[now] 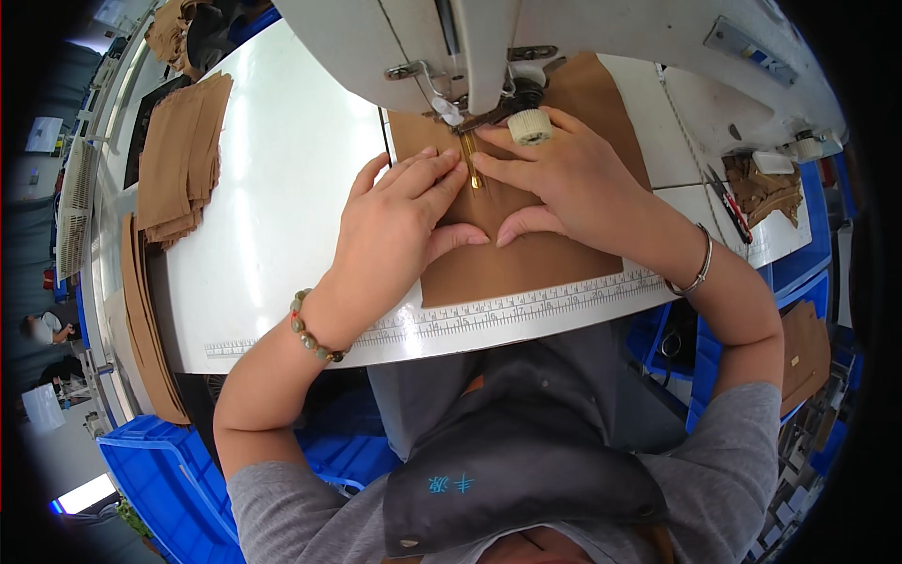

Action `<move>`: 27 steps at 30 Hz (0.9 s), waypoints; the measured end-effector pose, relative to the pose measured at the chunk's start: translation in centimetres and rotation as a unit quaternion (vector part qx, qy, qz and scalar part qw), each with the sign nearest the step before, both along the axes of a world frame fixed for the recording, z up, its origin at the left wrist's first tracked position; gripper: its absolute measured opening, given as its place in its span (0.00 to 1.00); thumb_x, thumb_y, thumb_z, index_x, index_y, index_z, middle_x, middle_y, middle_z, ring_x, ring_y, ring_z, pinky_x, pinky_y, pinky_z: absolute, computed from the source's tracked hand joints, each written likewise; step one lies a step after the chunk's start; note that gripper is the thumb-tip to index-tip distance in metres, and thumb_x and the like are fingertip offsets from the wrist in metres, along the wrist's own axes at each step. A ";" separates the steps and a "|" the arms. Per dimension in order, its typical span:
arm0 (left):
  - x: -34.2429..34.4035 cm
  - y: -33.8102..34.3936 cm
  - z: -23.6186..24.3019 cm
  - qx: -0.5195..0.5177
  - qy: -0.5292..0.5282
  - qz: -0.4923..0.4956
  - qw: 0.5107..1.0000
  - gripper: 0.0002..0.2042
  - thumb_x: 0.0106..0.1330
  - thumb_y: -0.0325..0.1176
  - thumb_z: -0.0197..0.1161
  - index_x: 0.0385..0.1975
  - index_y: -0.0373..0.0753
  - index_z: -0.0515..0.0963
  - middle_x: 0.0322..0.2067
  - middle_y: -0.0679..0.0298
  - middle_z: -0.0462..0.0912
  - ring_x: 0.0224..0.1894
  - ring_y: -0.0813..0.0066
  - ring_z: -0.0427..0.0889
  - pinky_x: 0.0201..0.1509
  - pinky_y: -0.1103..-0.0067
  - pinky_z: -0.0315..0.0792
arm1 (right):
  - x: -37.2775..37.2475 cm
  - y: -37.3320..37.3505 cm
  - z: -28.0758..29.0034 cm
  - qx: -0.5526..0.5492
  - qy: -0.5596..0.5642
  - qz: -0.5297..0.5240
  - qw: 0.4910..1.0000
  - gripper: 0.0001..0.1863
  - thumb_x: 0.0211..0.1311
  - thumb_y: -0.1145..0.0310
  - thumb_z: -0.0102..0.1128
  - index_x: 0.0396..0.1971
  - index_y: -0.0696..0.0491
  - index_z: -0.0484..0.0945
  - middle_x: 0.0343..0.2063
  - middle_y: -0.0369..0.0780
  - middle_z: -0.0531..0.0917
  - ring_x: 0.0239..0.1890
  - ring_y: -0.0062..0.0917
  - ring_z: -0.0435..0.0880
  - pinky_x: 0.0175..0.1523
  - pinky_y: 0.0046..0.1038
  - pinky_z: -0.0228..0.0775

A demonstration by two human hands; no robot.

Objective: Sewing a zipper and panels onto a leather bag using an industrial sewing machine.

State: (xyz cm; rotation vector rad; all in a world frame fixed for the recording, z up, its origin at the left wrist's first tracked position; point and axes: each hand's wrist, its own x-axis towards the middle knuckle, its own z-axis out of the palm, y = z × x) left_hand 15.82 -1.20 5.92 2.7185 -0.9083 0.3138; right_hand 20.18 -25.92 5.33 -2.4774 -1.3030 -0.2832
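A brown sheet of fabric or leather (526,268) lies on the white table under the head of a sewing machine (592,33). My left hand (399,211) rests on its left side, fingers stretched toward the needle area. From the right, my right hand (568,174) presses on the same sheet, fingers spread and thumb pointing at my left thumb. Between my index fingers runs a narrow gold-coloured strip (475,175), in line with the presser foot; I cannot tell what it is. The fingertips of my right hand reach just below a cream knob (530,127). The needle's tip is hidden.
A printed ruler (489,315) follows the table's front edge. Stacked brown pieces (178,164) lie at the left, with more hanging off the edge (146,329). Red-and-black snips (733,211) and brown scraps (770,193) are at the right. Blue bins (174,489) stand below.
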 end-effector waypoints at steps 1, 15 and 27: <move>0.4 0.0 -0.1 -0.002 -0.002 -0.002 1.000 0.32 0.57 0.52 0.73 0.56 0.36 0.84 0.59 0.61 0.83 0.64 0.61 0.80 0.70 0.60 0.68 | 0.3 0.0 -0.2 0.014 0.009 -0.005 1.000 0.37 0.51 0.40 0.72 0.56 0.51 0.83 0.54 0.41 0.84 0.60 0.34 0.81 0.73 0.42 0.63; 0.7 0.1 -0.5 -0.058 -0.019 -0.007 0.998 0.29 0.54 0.48 0.76 0.54 0.36 0.86 0.52 0.61 0.87 0.62 0.62 0.83 0.65 0.66 0.74 | 0.1 0.0 -0.6 0.032 -0.029 0.003 0.999 0.30 0.53 0.43 0.71 0.51 0.47 0.87 0.49 0.37 0.86 0.58 0.31 0.82 0.71 0.40 0.67; 1.3 0.1 -0.5 -0.067 -0.015 0.004 0.998 0.28 0.56 0.49 0.75 0.53 0.38 0.86 0.53 0.62 0.86 0.63 0.61 0.82 0.67 0.63 0.73 | 0.7 0.1 -0.4 0.038 0.021 -0.015 0.999 0.32 0.53 0.43 0.71 0.53 0.48 0.86 0.54 0.38 0.85 0.59 0.33 0.81 0.72 0.48 0.66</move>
